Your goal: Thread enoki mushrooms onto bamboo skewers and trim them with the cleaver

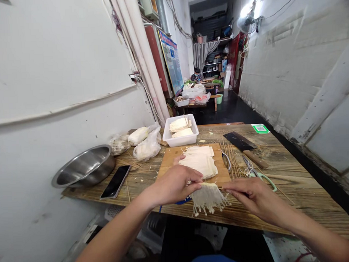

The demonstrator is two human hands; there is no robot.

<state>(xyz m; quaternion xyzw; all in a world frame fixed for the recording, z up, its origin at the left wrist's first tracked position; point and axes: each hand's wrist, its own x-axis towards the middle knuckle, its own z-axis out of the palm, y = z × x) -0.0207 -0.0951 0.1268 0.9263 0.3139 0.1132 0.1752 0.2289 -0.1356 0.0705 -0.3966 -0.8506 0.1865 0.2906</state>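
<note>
My left hand (176,183) pinches the top of a small bundle of enoki mushrooms (207,198) wrapped in a pale tofu sheet, at the near edge of a wooden cutting board (169,158). My right hand (250,197) has its fingers curled and touching the bundle's right side. A stack of tofu-skin sheets (200,160) lies on the board just beyond the bundle.
A white tub (181,138) of tofu sheets stands behind the board. A cleaver (240,142), scissors (256,172) and several bamboo skewers (232,159) lie to the right. Steel bowl (84,166), phone (116,181) and plastic bags (146,145) sit at the left. A person sits far down the corridor.
</note>
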